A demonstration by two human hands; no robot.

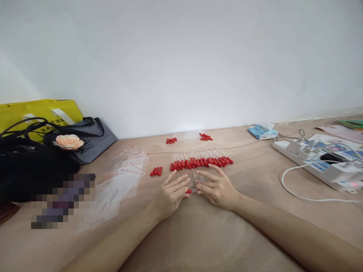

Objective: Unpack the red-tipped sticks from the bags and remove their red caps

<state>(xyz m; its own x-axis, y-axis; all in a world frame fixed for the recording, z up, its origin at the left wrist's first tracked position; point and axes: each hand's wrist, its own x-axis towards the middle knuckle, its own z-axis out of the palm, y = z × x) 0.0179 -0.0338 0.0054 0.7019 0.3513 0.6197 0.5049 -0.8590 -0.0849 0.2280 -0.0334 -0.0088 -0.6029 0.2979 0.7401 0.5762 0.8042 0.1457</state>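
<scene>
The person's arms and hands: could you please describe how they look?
The left hand and right hand wear no gloves, and no rings or watch show. The left forearm and right forearm are bare, with no sleeves in view; a small dark spot marks the left one.

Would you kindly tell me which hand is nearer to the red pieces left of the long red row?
Left. The left hand is to the right of the red pieces and nearer the camera; the right hand is farther right.
</scene>
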